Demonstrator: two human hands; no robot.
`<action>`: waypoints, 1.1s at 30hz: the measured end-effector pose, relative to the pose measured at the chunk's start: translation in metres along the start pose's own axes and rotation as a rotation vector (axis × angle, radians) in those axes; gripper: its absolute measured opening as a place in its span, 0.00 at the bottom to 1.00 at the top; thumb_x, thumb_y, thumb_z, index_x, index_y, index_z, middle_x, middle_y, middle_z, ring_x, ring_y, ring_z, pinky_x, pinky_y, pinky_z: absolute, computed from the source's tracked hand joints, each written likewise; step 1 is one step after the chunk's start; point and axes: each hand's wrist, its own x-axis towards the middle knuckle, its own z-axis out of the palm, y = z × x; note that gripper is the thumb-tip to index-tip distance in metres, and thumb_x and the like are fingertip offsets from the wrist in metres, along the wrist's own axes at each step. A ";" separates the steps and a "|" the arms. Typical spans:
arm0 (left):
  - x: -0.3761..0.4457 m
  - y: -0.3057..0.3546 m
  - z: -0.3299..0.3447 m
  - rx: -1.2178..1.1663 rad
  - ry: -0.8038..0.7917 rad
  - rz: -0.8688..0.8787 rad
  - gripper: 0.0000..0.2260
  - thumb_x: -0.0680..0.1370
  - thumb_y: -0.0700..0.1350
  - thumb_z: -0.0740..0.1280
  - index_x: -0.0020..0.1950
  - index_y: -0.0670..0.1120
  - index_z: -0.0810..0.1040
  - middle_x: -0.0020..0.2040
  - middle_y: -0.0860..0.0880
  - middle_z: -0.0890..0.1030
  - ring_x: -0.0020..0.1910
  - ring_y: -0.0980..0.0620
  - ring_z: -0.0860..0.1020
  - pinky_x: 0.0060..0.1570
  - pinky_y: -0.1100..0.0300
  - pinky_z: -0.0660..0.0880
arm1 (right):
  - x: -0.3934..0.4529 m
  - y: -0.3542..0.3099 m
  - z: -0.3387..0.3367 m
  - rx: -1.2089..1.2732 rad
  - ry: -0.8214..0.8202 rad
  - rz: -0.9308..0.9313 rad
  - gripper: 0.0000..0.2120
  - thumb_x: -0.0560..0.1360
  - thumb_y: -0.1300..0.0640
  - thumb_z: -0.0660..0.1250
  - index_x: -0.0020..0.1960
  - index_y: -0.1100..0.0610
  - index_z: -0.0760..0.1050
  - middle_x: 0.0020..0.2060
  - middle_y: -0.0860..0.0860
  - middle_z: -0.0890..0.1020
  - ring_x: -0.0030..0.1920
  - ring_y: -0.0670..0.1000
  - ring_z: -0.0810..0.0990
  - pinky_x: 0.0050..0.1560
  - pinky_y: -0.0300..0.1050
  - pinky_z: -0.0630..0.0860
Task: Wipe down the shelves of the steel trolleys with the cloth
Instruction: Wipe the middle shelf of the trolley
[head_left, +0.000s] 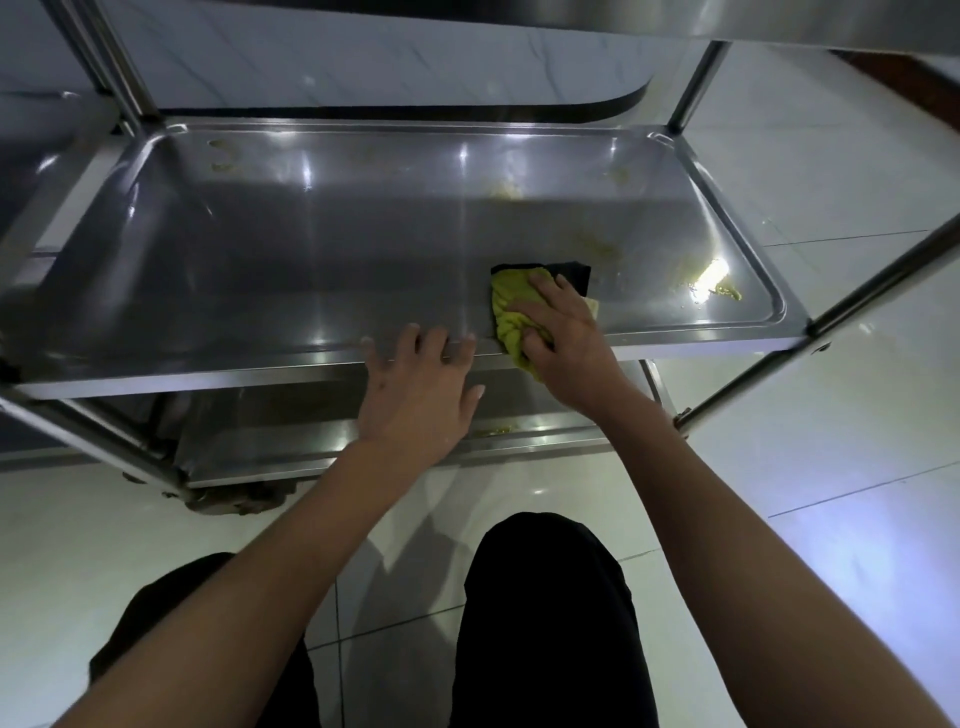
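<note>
A steel trolley's middle shelf fills the upper half of the view, a shallow tray with raised rims. My right hand presses a yellow-green cloth flat on the shelf near its front rim, right of centre; the cloth has a black part at its far edge. My left hand rests on the front rim beside it, fingers spread, holding nothing. Yellowish smears lie on the shelf at the right front corner, with fainter ones further back.
A lower shelf shows beneath the front rim, also with a yellow smear. The top shelf overhangs. Steel posts stand at the corners. A second trolley sits at the left. White tiled floor surrounds; my dark-trousered knees are below.
</note>
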 end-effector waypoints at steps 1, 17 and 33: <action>0.000 -0.002 0.002 0.018 0.007 0.009 0.26 0.81 0.60 0.57 0.77 0.54 0.63 0.69 0.48 0.69 0.72 0.42 0.64 0.67 0.30 0.63 | 0.001 0.000 0.001 -0.006 0.011 -0.004 0.18 0.77 0.64 0.63 0.66 0.58 0.78 0.74 0.59 0.66 0.77 0.60 0.59 0.79 0.51 0.52; -0.007 -0.016 0.014 0.016 0.087 0.066 0.29 0.78 0.56 0.62 0.78 0.51 0.61 0.70 0.45 0.68 0.72 0.41 0.66 0.66 0.31 0.65 | 0.007 -0.018 0.012 -0.161 -0.025 -0.062 0.19 0.80 0.63 0.58 0.71 0.59 0.72 0.76 0.59 0.64 0.78 0.57 0.57 0.78 0.44 0.43; -0.019 -0.046 0.030 0.016 0.198 0.245 0.33 0.76 0.58 0.65 0.77 0.46 0.59 0.70 0.39 0.68 0.71 0.36 0.67 0.66 0.31 0.64 | 0.006 -0.046 0.025 -0.334 -0.063 0.006 0.20 0.83 0.62 0.54 0.75 0.61 0.64 0.77 0.60 0.58 0.79 0.58 0.52 0.79 0.49 0.40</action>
